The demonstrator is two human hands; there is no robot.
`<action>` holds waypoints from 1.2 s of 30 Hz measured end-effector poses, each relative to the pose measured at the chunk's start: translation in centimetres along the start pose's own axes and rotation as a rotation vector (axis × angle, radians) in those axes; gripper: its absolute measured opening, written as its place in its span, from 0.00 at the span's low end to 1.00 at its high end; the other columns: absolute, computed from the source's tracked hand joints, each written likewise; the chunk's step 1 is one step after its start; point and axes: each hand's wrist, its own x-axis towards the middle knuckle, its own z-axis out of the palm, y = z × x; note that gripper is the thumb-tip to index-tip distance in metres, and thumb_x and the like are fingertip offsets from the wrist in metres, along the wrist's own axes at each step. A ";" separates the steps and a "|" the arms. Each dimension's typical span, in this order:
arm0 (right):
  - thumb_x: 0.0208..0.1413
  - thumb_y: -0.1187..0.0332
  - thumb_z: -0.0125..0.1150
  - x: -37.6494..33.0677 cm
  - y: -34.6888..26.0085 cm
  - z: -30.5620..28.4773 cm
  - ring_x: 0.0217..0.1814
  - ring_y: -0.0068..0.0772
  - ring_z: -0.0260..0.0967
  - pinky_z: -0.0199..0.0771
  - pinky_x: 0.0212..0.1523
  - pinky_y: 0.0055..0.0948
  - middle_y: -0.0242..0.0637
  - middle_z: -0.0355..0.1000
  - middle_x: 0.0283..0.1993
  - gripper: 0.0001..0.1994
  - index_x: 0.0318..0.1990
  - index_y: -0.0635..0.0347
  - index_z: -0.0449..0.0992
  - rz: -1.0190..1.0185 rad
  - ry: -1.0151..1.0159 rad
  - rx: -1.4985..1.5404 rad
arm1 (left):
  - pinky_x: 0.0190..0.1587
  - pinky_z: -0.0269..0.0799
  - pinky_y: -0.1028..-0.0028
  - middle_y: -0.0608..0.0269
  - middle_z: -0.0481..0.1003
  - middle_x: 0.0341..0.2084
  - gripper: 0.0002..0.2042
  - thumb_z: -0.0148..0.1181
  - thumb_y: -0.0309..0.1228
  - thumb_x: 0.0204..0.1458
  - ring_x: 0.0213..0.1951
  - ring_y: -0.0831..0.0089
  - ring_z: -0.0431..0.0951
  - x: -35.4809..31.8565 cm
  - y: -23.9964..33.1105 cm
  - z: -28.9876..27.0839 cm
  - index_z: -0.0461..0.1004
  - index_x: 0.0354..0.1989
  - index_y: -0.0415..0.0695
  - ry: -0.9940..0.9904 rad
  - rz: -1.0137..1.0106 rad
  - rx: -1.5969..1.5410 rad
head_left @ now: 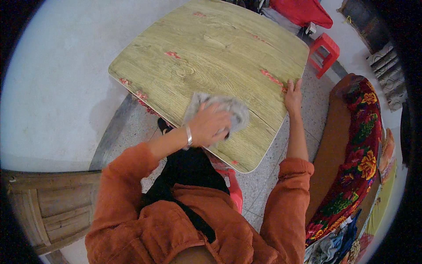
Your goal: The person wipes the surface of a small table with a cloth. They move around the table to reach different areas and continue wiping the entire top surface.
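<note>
A grey cloth (220,110) is being pressed flat against the table (206,57) by the left hand (210,125), whose fingers are being curled down over the cloth's near edge, so that it is being gripped from above. The cloth is being kept on the near part of the tabletop, close to the rounded front corner. A silver bangle (189,135) is being worn on the left wrist. The right hand (293,94) is being laid open on the table's right edge, fingers spread and pointing away, with nothing being held in it. Both arms are being covered by the rolled-up sleeves of an orange jacket (176,224). The tabletop is being shown as yellow-green wood grain, worn through to red in several patches. A red stool (325,53) is being seen beyond the far right corner of the table, on the pale floor. A sofa with a red flowered cover (362,149) is being seen to the right, and a wooden door (48,207) at the lower left.
</note>
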 end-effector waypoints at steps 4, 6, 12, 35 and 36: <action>0.59 0.45 0.45 -0.4 0.0 -0.5 0.60 0.61 0.61 0.61 0.57 0.43 0.62 0.62 0.58 0.38 0.67 0.65 0.45 -0.048 0.015 -0.006 | 0.55 0.52 0.46 0.63 0.70 0.49 0.09 0.53 0.39 0.50 0.56 0.52 0.62 -4.9 -2.1 -2.5 0.72 0.35 0.51 -0.072 -0.031 0.025; 0.59 0.45 0.44 0.2 1.1 -0.1 0.61 0.61 0.60 0.60 0.58 0.43 0.62 0.61 0.59 0.38 0.67 0.65 0.45 -0.075 0.066 -0.055 | 0.53 0.52 0.45 0.67 0.71 0.47 0.09 0.52 0.39 0.50 0.56 0.55 0.62 -4.2 -5.3 -2.2 0.72 0.36 0.51 0.007 -0.146 0.039; 0.60 0.45 0.43 -0.2 -1.7 -0.2 0.62 0.61 0.59 0.58 0.60 0.43 0.62 0.60 0.59 0.38 0.67 0.64 0.45 0.033 -0.064 -0.096 | 0.54 0.51 0.43 0.65 0.67 0.54 0.16 0.51 0.42 0.50 0.59 0.55 0.59 7.1 -10.0 -0.1 0.70 0.47 0.53 0.143 -0.423 0.118; 0.62 0.52 0.44 0.1 -0.3 0.1 0.62 0.60 0.59 0.58 0.60 0.41 0.64 0.61 0.58 0.34 0.65 0.70 0.48 -0.051 0.008 0.056 | 0.52 0.54 0.43 0.67 0.69 0.49 0.13 0.53 0.42 0.49 0.56 0.54 0.61 10.1 -5.7 1.0 0.72 0.41 0.53 -0.012 -0.308 0.122; 0.62 0.52 0.44 0.1 0.0 -0.2 0.62 0.59 0.59 0.58 0.60 0.41 0.64 0.61 0.58 0.34 0.65 0.71 0.48 -0.048 0.008 0.082 | 0.52 0.54 0.42 0.68 0.69 0.50 0.12 0.53 0.42 0.49 0.57 0.55 0.61 10.2 -3.4 1.2 0.73 0.40 0.54 -0.081 -0.241 0.108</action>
